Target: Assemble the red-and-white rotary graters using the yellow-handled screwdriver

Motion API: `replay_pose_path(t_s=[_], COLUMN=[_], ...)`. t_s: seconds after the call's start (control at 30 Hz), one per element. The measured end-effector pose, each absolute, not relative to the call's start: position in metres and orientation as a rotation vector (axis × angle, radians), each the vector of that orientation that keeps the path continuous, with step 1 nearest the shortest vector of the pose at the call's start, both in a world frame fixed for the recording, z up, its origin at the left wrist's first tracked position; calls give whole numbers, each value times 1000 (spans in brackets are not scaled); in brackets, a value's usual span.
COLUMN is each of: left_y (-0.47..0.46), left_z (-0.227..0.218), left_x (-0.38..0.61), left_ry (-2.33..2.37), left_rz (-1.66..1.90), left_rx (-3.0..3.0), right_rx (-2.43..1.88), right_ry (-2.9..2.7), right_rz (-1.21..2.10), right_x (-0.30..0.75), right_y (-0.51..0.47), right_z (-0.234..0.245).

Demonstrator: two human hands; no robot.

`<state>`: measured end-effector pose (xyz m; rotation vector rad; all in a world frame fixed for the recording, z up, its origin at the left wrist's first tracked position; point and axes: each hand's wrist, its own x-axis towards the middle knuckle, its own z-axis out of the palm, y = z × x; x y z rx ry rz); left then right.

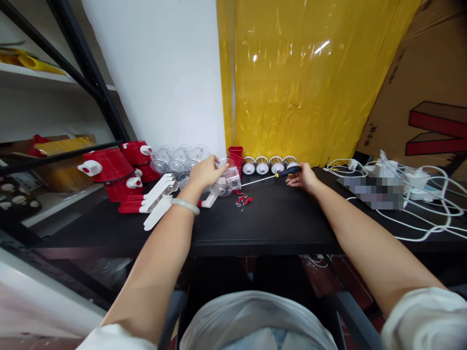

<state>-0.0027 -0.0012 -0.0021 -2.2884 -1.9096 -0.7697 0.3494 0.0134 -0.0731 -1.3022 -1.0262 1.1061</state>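
Note:
My left hand (207,173) is closed around a clear plastic part (233,181) just above the black table. My right hand (303,178) grips a screwdriver (288,171) by its dark handle with a yellow collar. The shaft lies nearly level and points left, its tip at the clear part; whether it touches a screw there I cannot tell. Below the tip lie small red pieces (248,200) and several tiny screws (238,204). A white arm-like piece with a red end (210,198) shows under my left hand, partly hidden by it.
Clear domed parts (177,159) stand behind my left hand. White-and-red handles (160,192) and red housings (113,167) are at left. A red funnel-shaped piece (236,154) and several round metal-cased cylinders (261,165) line the back. White cables (438,214) tangle at right.

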Motion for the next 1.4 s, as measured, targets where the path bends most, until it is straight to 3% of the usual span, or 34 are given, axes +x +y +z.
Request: replay_pose_path(t_s=[0.2,0.57,0.87,1.4], left_y=[0,1,1,-2], left_z=[-3,-4,-4,-2], left_x=[-3,-3,-3,-2], left_ry=[-1905,-1907,-1892,-1915], left_rz=[-759,-758,-772,-757], left_rx=[-2285,-2276,-2292,-2287], right_rx=[-1157,-1359,-1191,-1164], right_ry=[-1156,-1253,-1100,-1210], right_rz=[1032,619,1131,884], right_x=[349,356,351,353], right_y=[13,12,12,15], right_z=[-75,-80,-72,-78])
